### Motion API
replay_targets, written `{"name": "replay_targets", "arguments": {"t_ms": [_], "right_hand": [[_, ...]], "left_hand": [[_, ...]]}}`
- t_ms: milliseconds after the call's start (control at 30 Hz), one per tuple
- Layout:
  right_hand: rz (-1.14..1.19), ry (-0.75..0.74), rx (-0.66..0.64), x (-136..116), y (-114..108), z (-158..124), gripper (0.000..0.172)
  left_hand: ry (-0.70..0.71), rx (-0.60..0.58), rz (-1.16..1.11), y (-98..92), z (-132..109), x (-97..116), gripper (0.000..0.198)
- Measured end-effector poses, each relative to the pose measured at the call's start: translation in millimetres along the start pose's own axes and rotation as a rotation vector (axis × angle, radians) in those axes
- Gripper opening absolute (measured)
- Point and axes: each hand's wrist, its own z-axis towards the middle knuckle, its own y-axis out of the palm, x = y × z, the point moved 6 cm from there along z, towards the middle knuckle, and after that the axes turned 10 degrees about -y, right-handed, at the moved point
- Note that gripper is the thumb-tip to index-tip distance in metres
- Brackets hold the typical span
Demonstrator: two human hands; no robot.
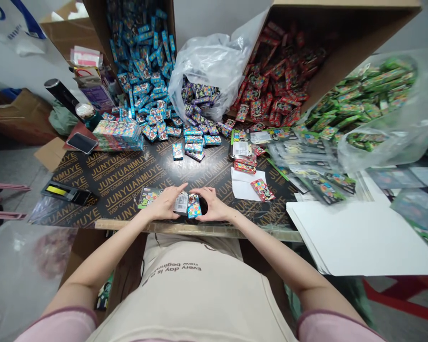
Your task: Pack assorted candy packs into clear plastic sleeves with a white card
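Note:
My left hand (166, 204) and my right hand (212, 205) meet near the front edge of the dark plywood table (128, 175). Together they hold a small row of little boxes (188, 205): a blue one and a paler one show between the fingers. Both hands curl around this set. A green printed card (148, 196) lies flat just left of my left hand. A red little box (262, 189) rests on a white sheet (244, 186) to the right.
Heaps of small boxes lie behind: blue ones (142, 57) in a carton, purple ones (198, 95) in a clear bag, red ones (274, 76) in a carton, green ones (364, 95) in a bag. A phone (82, 142), a stack of white sheets (360, 237) and a black-and-yellow tool (66, 192) also lie here.

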Motion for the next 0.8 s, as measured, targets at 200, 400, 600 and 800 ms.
{"name": "replay_targets", "arguments": {"t_ms": [200,400,600,800], "right_hand": [[-0.140,-0.013,-0.048,-8,-11,13,0.076],[-0.151,-0.017,0.104,-11,-11,13,0.093],[-0.107,-0.012,0.173,10,-17,28,0.070],[-0.402,0.386,0.371,105,-61,83,0.070]], "left_hand": [[0.000,0.024,-0.108,-2.6,-1,1,0.108],[-0.090,0.149,-0.194,-9.3,2,-12,0.114],[-0.141,0.179,-0.151,-9.4,7,-20,0.115],[-0.074,-0.008,0.249,10.4,23,-4,0.084]]}}
